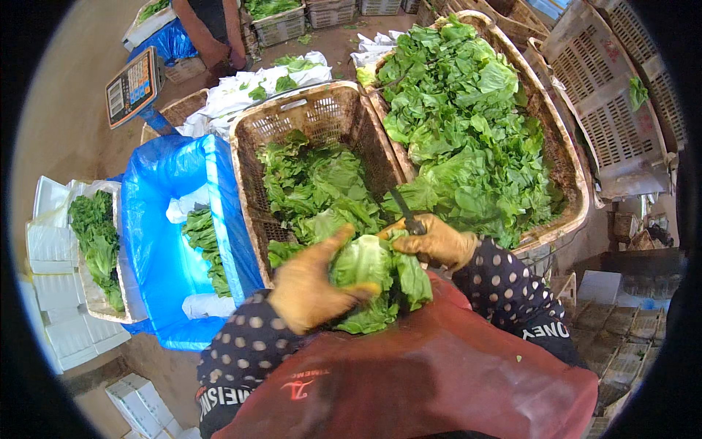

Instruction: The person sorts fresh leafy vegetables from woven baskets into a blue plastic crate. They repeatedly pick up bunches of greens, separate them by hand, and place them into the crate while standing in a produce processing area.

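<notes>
A green lettuce head (362, 263) is right in front of my red apron. My left hand (310, 282), in a blurred yellow glove, cups it from the left with thumb and fingers spread around it. On the other side, my right hand (436, 241), gloved too, grips a dark-handled knife (403, 206) whose blade points up and away. The fingers of that hand also touch loose outer leaves (411, 274) hanging at the head's right. Just beyond both hands is a dirty plastic crate (329, 99) partly filled with lettuce (318, 181).
A second crate (576, 181) heaped with leaves adjoins at the right. On the left, a blue plastic-lined container (148, 219) holds lettuce, beside a white foam box (90, 310) of greens. Behind stands a digital scale (131, 88). Another person's arms (203, 33) show at the top.
</notes>
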Tool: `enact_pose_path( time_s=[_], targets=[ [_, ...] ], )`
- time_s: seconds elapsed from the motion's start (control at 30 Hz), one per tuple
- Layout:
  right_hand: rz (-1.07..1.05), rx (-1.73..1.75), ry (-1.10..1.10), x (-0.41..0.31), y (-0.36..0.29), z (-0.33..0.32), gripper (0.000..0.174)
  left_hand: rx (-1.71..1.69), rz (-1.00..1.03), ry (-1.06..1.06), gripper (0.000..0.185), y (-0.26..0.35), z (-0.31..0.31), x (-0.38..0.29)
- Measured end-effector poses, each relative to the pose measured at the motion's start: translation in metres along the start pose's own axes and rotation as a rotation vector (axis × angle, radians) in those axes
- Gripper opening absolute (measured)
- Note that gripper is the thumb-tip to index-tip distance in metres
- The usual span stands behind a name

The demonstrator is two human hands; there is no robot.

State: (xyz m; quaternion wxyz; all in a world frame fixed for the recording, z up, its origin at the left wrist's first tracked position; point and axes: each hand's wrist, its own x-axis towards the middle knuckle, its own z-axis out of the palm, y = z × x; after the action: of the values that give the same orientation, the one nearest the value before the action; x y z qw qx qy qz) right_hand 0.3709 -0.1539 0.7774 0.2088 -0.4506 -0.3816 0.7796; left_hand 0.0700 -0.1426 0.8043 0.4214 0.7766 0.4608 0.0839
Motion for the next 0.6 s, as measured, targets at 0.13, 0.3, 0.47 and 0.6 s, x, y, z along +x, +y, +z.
enact_pose_path(
  time_s=[0.13,0.3,0.47,0.6],
  targets=[
    [-0.033,-0.430,0.345,-0.006,-0.031,-0.037,0.050,-0.328,-0.022,0.183,0.071,0.001,0.030,0.012],
    [-0.386,-0.539,-0.107,0.021,-0.010,-0.012,0.084,-0.654,0.180,-0.171,0.055,-0.026,0.028,0.024],
    [-0.225,-0.216,-0.071,0.043,0.035,0.004,0.063,-0.173,0.118,-0.026,0.040,-0.044,-0.027,0.028],
    [-0.358,-0.411,0.002,0.034,0.008,0.018,0.059,0.396,0.067,0.385,0.082,-0.055,-0.068,0.062]
  ],
)
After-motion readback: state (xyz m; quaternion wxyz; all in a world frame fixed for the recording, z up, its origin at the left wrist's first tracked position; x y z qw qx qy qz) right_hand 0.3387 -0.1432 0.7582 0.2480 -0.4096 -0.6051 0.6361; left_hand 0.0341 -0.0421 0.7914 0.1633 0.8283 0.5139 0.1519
